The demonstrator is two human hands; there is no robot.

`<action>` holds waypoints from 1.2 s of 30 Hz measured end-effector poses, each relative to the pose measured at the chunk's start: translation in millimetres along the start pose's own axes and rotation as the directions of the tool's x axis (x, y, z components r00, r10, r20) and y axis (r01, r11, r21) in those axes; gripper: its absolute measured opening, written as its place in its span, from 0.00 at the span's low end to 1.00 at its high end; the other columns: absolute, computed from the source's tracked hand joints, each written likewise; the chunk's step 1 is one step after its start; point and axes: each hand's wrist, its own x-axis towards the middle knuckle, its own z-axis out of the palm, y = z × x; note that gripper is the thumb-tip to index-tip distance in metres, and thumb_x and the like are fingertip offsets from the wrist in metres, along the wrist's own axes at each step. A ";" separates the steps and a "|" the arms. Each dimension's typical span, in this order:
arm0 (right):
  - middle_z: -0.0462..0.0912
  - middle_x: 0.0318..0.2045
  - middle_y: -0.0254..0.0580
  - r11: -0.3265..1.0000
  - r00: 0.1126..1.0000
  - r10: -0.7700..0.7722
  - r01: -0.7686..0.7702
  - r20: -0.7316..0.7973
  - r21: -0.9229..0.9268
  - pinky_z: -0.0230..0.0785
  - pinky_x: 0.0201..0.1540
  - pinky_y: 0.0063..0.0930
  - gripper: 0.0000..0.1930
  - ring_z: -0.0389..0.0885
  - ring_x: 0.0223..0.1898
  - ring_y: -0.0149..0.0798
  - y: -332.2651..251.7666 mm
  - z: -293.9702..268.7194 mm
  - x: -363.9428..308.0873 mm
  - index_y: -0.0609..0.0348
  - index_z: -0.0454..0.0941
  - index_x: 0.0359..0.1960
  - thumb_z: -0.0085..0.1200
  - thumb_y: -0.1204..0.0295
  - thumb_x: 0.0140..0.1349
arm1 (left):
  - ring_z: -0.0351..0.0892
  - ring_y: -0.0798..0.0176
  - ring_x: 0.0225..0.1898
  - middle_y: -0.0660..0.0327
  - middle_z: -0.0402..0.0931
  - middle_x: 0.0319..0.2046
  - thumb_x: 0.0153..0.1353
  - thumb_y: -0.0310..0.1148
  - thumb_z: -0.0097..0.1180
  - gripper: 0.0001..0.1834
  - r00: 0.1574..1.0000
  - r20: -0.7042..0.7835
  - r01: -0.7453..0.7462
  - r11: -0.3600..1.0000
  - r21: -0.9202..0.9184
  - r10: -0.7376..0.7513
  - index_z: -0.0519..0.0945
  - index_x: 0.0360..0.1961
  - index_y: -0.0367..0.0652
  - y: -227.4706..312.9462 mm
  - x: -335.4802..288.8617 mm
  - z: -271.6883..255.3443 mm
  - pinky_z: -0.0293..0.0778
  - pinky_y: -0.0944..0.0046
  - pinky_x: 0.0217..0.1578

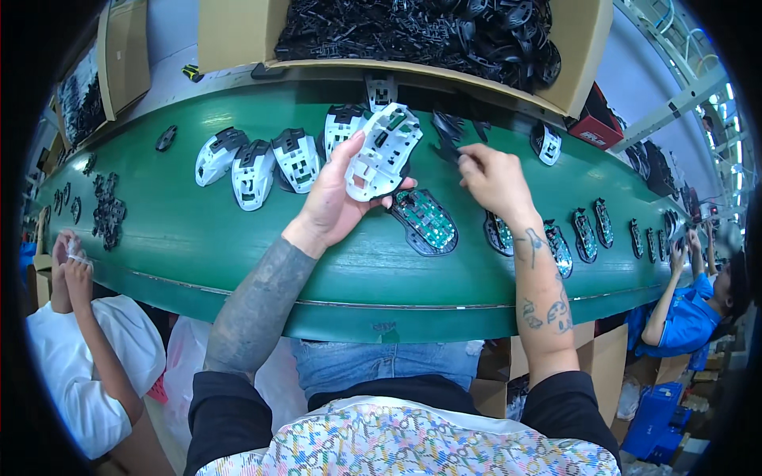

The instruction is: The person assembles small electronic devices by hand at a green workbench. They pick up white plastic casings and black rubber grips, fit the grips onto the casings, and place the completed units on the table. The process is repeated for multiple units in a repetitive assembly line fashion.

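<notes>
My left hand point(337, 202) holds a white plastic mouse shell point(382, 151) tilted up above the green conveyor belt point(198, 238). My right hand point(494, 178) pinches a small black plastic part point(449, 132) just to the right of the shell. Below and between the hands lies a black mouse base with a green circuit board point(426, 220) on the belt. Three white-and-black mouse shells point(254, 163) lie in a row left of my left hand.
A cardboard box of black plastic parts point(429, 36) stands behind the belt. More mouse bases with circuit boards point(583, 234) trail off to the right. Small black parts point(107, 210) lie at left. A person in white sits at left point(87, 349), a person in blue at right point(686, 313).
</notes>
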 end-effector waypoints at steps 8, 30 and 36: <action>0.83 0.30 0.32 0.948 0.987 -0.097 0.052 0.129 0.314 0.71 0.36 0.20 0.12 0.79 0.33 0.24 8.7 -12.3 -14.4 0.62 0.82 0.42 0.61 0.69 0.61 | 0.78 0.55 0.50 0.55 0.68 0.58 0.63 0.40 0.51 0.34 0.995 -0.056 -0.069 0.984 0.164 0.079 0.56 0.68 0.43 -12.1 -9.1 11.1 0.76 0.63 0.41; 0.80 0.46 0.53 0.184 0.585 0.805 -0.407 0.100 0.895 0.80 0.46 0.42 0.30 0.79 0.49 0.46 174.0 -119.7 39.8 0.68 0.71 0.54 0.43 0.48 0.68 | 0.78 0.56 0.50 0.54 0.71 0.53 0.62 0.39 0.51 0.34 0.996 -0.046 -0.059 0.964 0.261 0.074 0.57 0.67 0.40 -16.5 -13.2 8.5 0.76 0.64 0.38; 0.81 0.43 0.58 0.627 0.591 0.765 -0.774 -0.255 0.088 0.79 0.44 0.35 0.39 0.84 0.42 0.50 142.0 -131.1 11.5 0.73 0.73 0.53 0.57 0.44 0.57 | 0.79 0.58 0.49 0.55 0.70 0.54 0.62 0.41 0.54 0.36 0.987 -0.099 -0.096 0.955 0.282 0.128 0.55 0.67 0.40 -12.1 -13.8 8.8 0.75 0.65 0.37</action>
